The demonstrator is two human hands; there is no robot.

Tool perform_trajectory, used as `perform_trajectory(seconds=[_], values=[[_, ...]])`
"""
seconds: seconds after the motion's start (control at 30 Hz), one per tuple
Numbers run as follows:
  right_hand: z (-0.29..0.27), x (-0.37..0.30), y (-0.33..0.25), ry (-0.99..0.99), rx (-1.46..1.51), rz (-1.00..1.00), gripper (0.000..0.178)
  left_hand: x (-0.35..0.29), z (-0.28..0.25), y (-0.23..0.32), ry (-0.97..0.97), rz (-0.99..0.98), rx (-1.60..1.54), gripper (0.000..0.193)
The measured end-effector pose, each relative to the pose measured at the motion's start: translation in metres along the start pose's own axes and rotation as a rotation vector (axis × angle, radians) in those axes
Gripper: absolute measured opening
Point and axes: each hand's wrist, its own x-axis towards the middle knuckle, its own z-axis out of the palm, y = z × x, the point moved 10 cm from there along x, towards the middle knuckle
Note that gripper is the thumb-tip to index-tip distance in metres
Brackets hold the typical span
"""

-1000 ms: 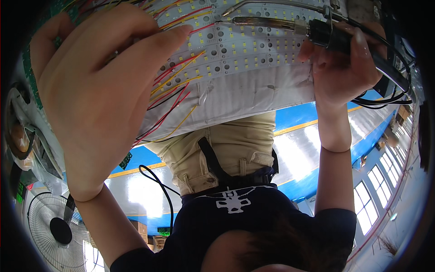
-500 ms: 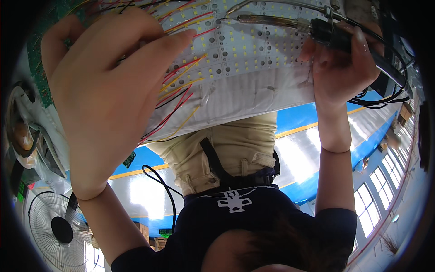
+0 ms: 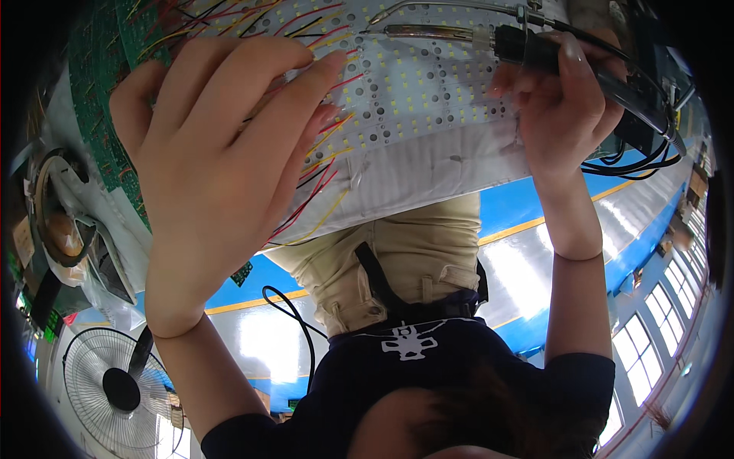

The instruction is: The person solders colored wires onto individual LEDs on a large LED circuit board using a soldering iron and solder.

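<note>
My left hand (image 3: 222,153) reaches over the left part of a white board (image 3: 413,115) dotted with small yellow LEDs and round holes. Its fingers are curled and pinched together, and a red wire (image 3: 352,52) comes out at the fingertips. Part of the wire is hidden by the hand. My right hand (image 3: 566,115) grips the black handle of a soldering iron (image 3: 527,50). A thin curved metal tube (image 3: 443,4) is clamped along the iron. The iron's tip points left, close to the ends of several red, yellow and black wires (image 3: 321,15).
Green circuit boards (image 3: 99,130) lie at the left, joined to many wires. Black cables (image 3: 634,168) hang behind my right hand. A fan (image 3: 118,390) stands at the lower left. The white table cover (image 3: 428,164) ends just in front of my body.
The whole view has shifted slightly. Relative to the board, the soldering iron has moved a little left. My left hand has shifted slightly right in the picture, its fingers still pinched.
</note>
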Motion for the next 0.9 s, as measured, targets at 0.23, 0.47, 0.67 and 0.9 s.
perform_trajectory(seconds=[0.23,0.47,0.67,0.9], values=[[0.004,0.0,-0.003,-0.034,-0.351,-0.024,0.014,0.0,0.007,0.002,-0.096,-0.015,0.096,0.031],[0.009,-0.001,0.0,-0.041,-0.187,0.069,0.018,-0.003,0.01,0.001,-0.087,-0.006,0.115,0.031],[0.01,0.0,-0.004,-0.039,-0.274,0.048,0.021,-0.005,0.011,0.002,-0.096,-0.005,0.107,0.032],[0.003,-0.001,-0.001,0.027,-0.32,0.087,0.021,-0.005,0.013,0.001,-0.093,0.001,0.115,0.031]])
